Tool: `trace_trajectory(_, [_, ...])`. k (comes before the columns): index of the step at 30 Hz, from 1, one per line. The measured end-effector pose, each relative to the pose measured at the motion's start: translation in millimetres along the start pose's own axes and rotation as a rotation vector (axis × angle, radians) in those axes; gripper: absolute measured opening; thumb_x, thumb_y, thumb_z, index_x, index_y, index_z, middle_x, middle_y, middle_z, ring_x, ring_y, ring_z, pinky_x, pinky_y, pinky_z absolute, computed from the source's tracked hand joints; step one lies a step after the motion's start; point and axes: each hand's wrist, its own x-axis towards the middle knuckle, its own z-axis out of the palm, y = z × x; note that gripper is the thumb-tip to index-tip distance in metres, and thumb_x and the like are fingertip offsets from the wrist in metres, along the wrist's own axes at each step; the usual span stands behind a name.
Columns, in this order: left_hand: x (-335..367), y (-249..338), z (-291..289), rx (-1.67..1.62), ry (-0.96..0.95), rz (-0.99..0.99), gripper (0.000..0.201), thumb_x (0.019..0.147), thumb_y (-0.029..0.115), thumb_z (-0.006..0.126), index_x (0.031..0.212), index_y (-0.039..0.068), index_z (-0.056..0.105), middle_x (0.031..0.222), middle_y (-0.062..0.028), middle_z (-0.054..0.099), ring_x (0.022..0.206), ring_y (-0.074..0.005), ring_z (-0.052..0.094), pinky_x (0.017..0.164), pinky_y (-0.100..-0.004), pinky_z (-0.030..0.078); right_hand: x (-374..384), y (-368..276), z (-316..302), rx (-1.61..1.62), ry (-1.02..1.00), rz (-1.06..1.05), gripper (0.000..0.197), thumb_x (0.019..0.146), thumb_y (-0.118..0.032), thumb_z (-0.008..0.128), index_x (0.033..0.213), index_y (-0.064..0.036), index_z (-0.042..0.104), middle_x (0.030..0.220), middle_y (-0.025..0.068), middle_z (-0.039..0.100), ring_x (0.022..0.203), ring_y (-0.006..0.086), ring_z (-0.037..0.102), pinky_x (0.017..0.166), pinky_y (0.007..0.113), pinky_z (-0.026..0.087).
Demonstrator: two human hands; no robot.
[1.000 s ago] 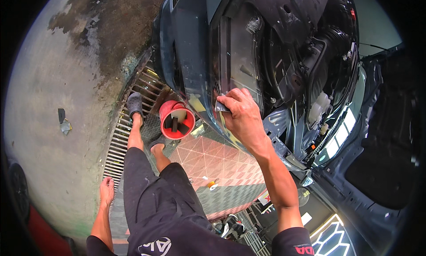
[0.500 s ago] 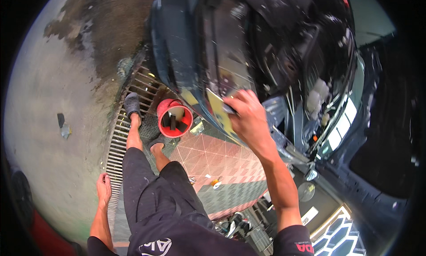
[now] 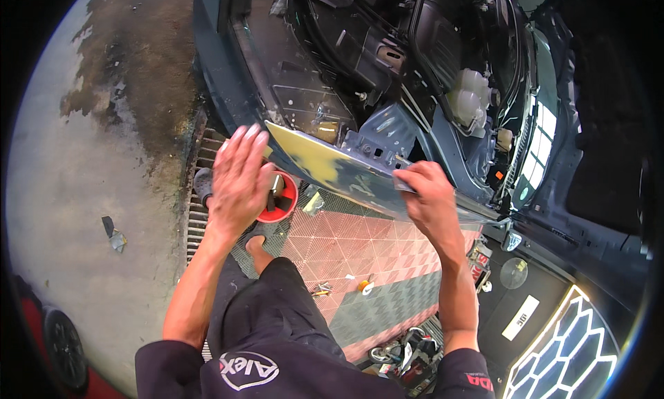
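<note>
- Head view: right hand (image 3: 434, 195) pinches a thin grey piece (image 3: 404, 182) at the upper edge of the car panel (image 3: 363, 186), right of its yellow patch (image 3: 315, 158).
- Left hand (image 3: 238, 184): fingers extended, nothing seen gripped, by the panel's left end; contact unclear.
- Step, judged: working the panel's surface by hand.
- Next move calls for the piece held flat, pressure light.

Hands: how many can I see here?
2: the left hand, partly covering the red bucket, and the right hand, holding a grey sheet by the panel. No others show.
</note>
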Motion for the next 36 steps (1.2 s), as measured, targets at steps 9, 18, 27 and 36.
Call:
trace_trajectory(9, [10, 50, 62, 0.256, 0.061, -0.011, 0.054, 0.112, 0.028, 0.056, 0.161, 0.004, 0.055, 0.167, -0.0168, 0.053, 0.162, -0.0316, 0.041, 0.135, -0.0508, 0.022, -91, -11, 23, 0.399, 0.535, 0.297, 0.021, 0.096, -0.003, 0.085, 0.117, -0.0043, 0.084, 0.107, 0.0097, 0.075, 0.094, 0.0190, 0.071, 0.082, 0.030, 0.056])
trace_trajectory(18, [0, 131, 99, 0.124, 0.078, 0.179, 0.053, 0.109, 0.025, 0.060, 0.158, 0.005, 0.059, 0.162, -0.0161, 0.059, 0.159, -0.0308, 0.046, 0.135, -0.0501, 0.026, -166, 30, 52, 0.552, 0.404, 0.322, 0.019, 0.101, -0.006, 0.080, 0.120, -0.0016, 0.081, 0.112, 0.0118, 0.079, 0.099, 0.0179, 0.074, 0.085, 0.030, 0.059])
trace_trajectory(27, [4, 54, 65, 0.435, 0.278, -0.140, 0.054, 0.110, 0.034, 0.059, 0.156, 0.005, 0.060, 0.160, -0.0175, 0.060, 0.152, -0.0367, 0.052, 0.131, -0.0525, 0.032, -107, 8, 36, 0.809, 0.200, 0.328, 0.030, 0.113, -0.018, 0.067, 0.138, -0.0017, 0.072, 0.118, 0.0052, 0.079, 0.099, 0.0103, 0.069, 0.090, 0.026, 0.055])
trace_trajectory(36, [-48, 110, 8, -1.491, -0.351, -0.634, 0.088, 0.100, 0.041, 0.081, 0.167, -0.002, 0.042, 0.146, -0.0126, 0.065, 0.128, -0.0214, 0.066, 0.108, -0.0352, 0.056, -51, -62, 73, 0.797, -0.081, -0.064, 0.045, 0.117, -0.042, 0.056, 0.141, -0.0082, 0.075, 0.130, 0.0152, 0.062, 0.118, 0.0306, 0.059, 0.108, 0.043, 0.049])
